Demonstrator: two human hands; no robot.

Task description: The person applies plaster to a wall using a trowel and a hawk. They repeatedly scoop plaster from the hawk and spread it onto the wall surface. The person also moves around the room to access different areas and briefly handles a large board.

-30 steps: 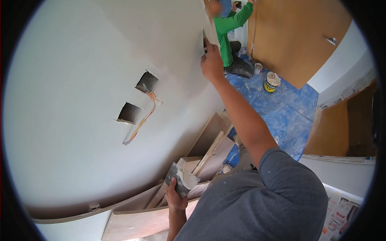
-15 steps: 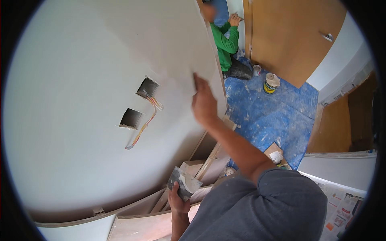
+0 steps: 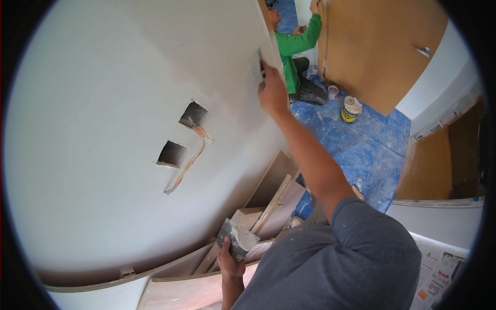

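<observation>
My right hand [image 3: 273, 94] is closed round a putty knife [image 3: 261, 63], whose thin blade meets the pale wall [image 3: 113, 170] close to its right edge. Most of the knife's handle is hidden in my fingers. Low in front of me, my left hand [image 3: 231, 263] grips a flat grey metal plate [image 3: 229, 242] by its near side. White putty [image 3: 242, 236] is heaped along the right part of that plate. Faint smears of a slightly different tone show on the wall around the knife.
Two square holes [image 3: 193, 113] open in the wall, and loose wires [image 3: 195, 157] hang from the upper one. Cut boards [image 3: 276, 204] lean below. Beyond, a person in green [image 3: 297, 57] kneels by a brown door [image 3: 377, 51]. A putty bucket [image 3: 350, 109] stands on blue sheeting [image 3: 356, 150].
My right hand has moved up and slightly right along the wall with the putty knife. My left hand has barely moved. The person in green has raised an arm.
</observation>
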